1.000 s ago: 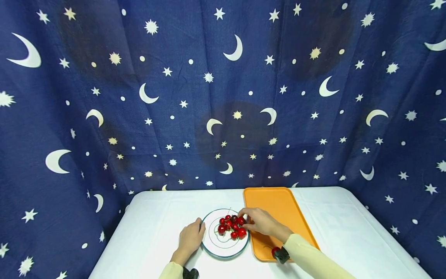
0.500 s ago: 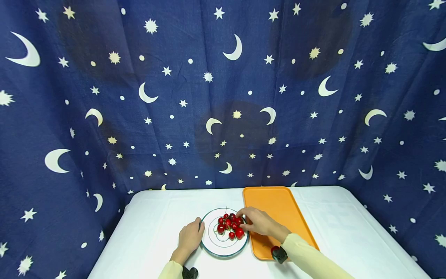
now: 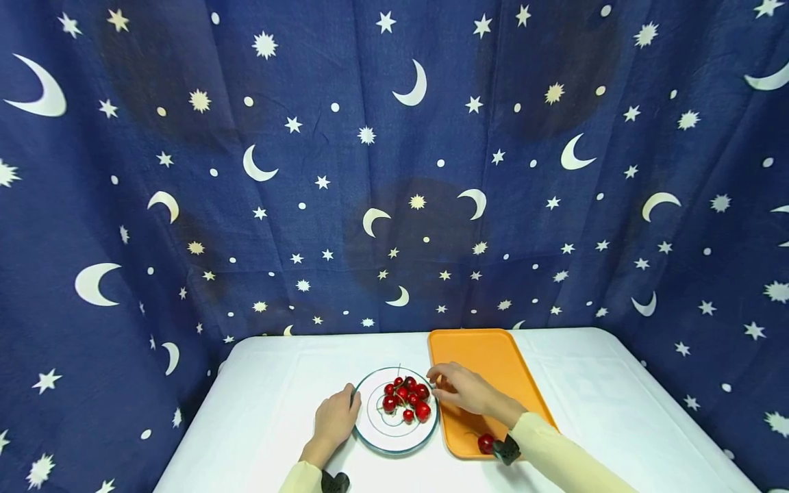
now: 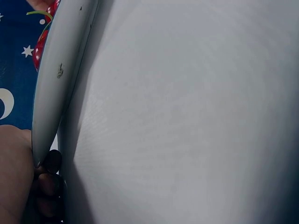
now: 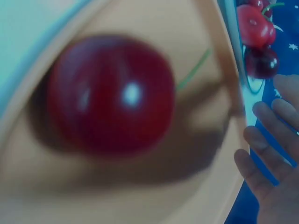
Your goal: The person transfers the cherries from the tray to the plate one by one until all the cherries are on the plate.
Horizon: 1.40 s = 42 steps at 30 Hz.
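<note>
A white plate [image 3: 372,426] with a thin dark rim stands on the table, bearing several red cherries [image 3: 402,393], some with green stems. My left hand [image 3: 333,418] grips its left edge; in the left wrist view the thumb side lies over the rim [image 4: 60,93] and fingertips show beneath. Just off the plate's right side, my right hand [image 3: 471,392] hovers over the tray's left edge, fingers relaxed and holding nothing visible. One dark red cherry [image 3: 485,444] lies near the front of the orange tray [image 3: 487,352]; it looms large in the right wrist view, stem to the right.
The tray lies right beside the plate, lengthwise on the white-covered table [image 3: 290,397]. A dark blue curtain [image 3: 320,205] with moons and stars hangs behind and to both sides. My right wrist camera [image 3: 507,450] sits close to the lone cherry.
My right hand has drawn back rightward from the cherries on the plate, and its fingers have loosened. More of the cherry on the tray shows. The left hand stays on the plate's edge.
</note>
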{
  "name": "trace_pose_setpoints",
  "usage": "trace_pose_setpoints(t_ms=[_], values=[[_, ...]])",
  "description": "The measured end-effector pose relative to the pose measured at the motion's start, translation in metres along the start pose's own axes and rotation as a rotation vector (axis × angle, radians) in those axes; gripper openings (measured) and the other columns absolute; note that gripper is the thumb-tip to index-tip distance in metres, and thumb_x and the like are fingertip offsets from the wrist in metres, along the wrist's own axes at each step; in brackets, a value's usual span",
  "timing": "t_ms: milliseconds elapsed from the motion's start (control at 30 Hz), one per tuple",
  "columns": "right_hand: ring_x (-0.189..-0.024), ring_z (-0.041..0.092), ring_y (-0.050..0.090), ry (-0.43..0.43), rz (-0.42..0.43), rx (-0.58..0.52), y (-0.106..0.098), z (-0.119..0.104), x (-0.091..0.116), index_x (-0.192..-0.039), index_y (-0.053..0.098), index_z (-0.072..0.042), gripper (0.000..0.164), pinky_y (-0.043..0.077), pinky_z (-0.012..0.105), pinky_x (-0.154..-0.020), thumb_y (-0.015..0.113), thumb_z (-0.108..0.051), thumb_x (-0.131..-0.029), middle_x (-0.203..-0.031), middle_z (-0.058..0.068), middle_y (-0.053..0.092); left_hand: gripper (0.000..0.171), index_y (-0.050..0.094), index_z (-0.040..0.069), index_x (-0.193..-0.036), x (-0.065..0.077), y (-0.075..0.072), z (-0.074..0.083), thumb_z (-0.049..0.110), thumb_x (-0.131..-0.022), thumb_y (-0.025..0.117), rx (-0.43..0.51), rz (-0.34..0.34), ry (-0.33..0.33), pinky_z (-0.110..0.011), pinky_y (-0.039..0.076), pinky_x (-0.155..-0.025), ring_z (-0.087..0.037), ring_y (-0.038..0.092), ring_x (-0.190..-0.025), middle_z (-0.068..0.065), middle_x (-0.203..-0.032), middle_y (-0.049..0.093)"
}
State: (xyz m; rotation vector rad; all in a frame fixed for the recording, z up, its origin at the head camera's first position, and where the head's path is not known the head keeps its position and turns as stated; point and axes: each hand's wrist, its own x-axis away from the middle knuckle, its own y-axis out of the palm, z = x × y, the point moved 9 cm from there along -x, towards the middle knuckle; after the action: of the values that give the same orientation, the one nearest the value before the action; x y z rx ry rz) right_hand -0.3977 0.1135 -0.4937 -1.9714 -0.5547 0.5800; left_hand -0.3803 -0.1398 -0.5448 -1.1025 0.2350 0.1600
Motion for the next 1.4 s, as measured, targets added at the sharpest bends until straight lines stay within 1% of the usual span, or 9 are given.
trace_pose_setpoints(t_ms=[133,267,433,567,700,800,1000,1200,1400], values=[[-0.092,0.014,0.064,-0.04,-0.056,-0.043,-0.006,0.006,0.006,-0.122,0.065,-0.006,0.025,0.055,0.031,-0.083,0.066,-0.02,-0.101,-0.111,0.006,0.072,0.03,0.069,0.003,-0.116,-0.001,-0.002,-0.001,0.027,-0.104,0.056,0.0,0.0,-0.003,-0.041,0.049,-0.069,-0.028,0.069,-0.077,-0.013,-0.093,0.076],[-0.09,0.008,0.061,-0.043,-0.153,-0.074,-0.006,0.012,0.01,-0.117,0.067,-0.008,0.021,0.055,0.031,-0.084,0.066,-0.021,-0.101,-0.11,0.004,0.073,0.03,0.069,0.003,-0.116,-0.001,0.0,-0.003,0.027,-0.104,0.055,0.014,0.002,-0.012,-0.04,0.048,-0.068,-0.026,0.066,-0.073,-0.013,-0.091,0.075],[-0.09,0.015,0.06,-0.056,-0.256,-0.114,-0.004,0.015,0.021,-0.114,0.069,-0.011,0.019,0.052,0.028,-0.082,0.067,-0.024,-0.1,-0.109,0.004,0.07,0.031,0.069,0.003,-0.116,0.0,0.002,-0.004,0.027,-0.104,0.055,0.026,-0.003,-0.014,-0.042,0.049,-0.069,-0.028,0.067,-0.075,-0.014,-0.093,0.075],[-0.088,0.016,0.058,-0.055,-0.317,-0.153,-0.002,0.017,0.029,-0.112,0.069,-0.012,0.019,0.048,0.025,-0.079,0.069,-0.026,-0.099,-0.106,0.004,0.067,0.033,0.069,0.002,-0.119,0.001,0.005,-0.005,0.027,-0.104,0.055,0.029,-0.01,-0.017,-0.044,0.052,-0.073,-0.03,0.07,-0.08,-0.015,-0.096,0.076],[-0.086,0.016,0.058,-0.05,-0.352,-0.167,-0.001,0.018,0.036,-0.111,0.07,-0.013,0.02,0.048,0.024,-0.077,0.072,-0.026,-0.097,-0.103,0.003,0.067,0.033,0.069,0.002,-0.119,0.003,0.009,-0.004,0.027,-0.104,0.055,0.032,-0.014,-0.018,-0.043,0.052,-0.072,-0.029,0.069,-0.078,-0.015,-0.095,0.076],[-0.087,0.012,0.059,-0.054,-0.372,-0.168,0.0,0.018,0.04,-0.111,0.07,-0.013,0.021,0.049,0.023,-0.08,0.073,-0.027,-0.096,-0.105,0.001,0.068,0.033,0.069,0.002,-0.118,0.005,0.01,-0.004,0.028,-0.104,0.055,0.034,-0.018,-0.019,-0.043,0.051,-0.072,-0.029,0.069,-0.078,-0.015,-0.096,0.076],[-0.09,0.012,0.061,-0.083,-0.406,-0.189,-0.005,0.018,0.046,-0.113,0.069,-0.011,0.023,0.05,0.023,-0.082,0.074,-0.027,-0.095,-0.105,0.004,0.071,0.032,0.069,0.002,-0.117,0.004,0.006,-0.002,0.027,-0.103,0.056,0.01,0.004,-0.006,-0.044,0.052,-0.071,-0.03,0.07,-0.078,-0.015,-0.095,0.076],[-0.087,0.007,0.06,-0.057,-0.444,-0.226,-0.006,0.02,0.05,-0.113,0.069,-0.012,0.027,0.051,0.023,-0.079,0.077,-0.028,-0.093,-0.103,0.005,0.07,0.029,0.07,0.002,-0.113,0.0,0.001,-0.001,0.026,-0.103,0.056,-0.002,0.018,0.005,-0.041,0.049,-0.065,-0.027,0.066,-0.07,-0.014,-0.088,0.075],[-0.09,0.013,0.062,-0.038,-0.465,-0.28,-0.001,0.022,0.054,-0.115,0.069,-0.013,0.029,0.049,0.019,-0.077,0.08,-0.025,-0.091,-0.106,0.004,0.071,0.03,0.069,0.002,-0.115,-0.001,0.002,0.001,0.027,-0.104,0.055,-0.004,0.003,0.01,-0.041,0.05,-0.066,-0.027,0.067,-0.073,-0.014,-0.091,0.076]])
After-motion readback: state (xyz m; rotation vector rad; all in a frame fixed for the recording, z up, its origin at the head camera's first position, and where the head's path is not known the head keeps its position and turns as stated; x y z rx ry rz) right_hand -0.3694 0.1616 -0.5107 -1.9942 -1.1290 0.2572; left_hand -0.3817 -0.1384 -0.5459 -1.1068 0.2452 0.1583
